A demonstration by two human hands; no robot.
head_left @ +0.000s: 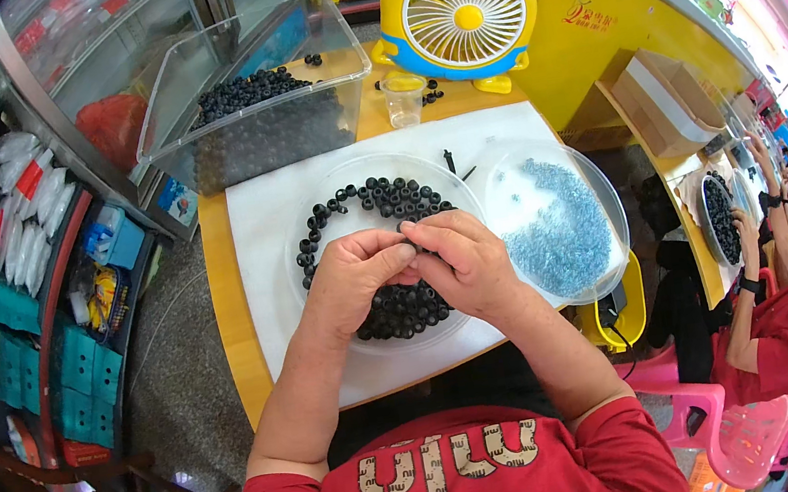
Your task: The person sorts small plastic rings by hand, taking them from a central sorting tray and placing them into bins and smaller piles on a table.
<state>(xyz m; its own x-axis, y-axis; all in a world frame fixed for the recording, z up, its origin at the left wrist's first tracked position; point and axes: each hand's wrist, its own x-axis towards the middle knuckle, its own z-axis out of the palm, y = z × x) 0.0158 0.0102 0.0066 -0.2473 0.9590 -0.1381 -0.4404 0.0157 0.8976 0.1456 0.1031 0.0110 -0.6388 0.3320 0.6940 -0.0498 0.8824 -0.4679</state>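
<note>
My left hand point(365, 271) and my right hand point(462, 262) meet fingertip to fingertip over a round clear tray point(309, 307). Both are closed in a pinch; whatever small piece sits between the fingertips is mostly hidden, with only a bit of dark showing. Loose black round pieces with holes point(404, 312) lie in the tray, heaped near my wrists and scattered in an arc beyond my hands. Right of it, a second round clear tray point(611, 204) holds many tiny clear-blue pieces point(559, 231). Two thin black bits point(450, 161) lie on the white sheet point(263, 262) between the trays' far sides.
A large clear bin point(347, 63) of black pieces stands at the far left of the table, beside a clear cup point(404, 99) and a yellow fan point(456, 17). A yellow bin point(626, 311) stands by the table's right side. Another person point(769, 338) works at a table further right.
</note>
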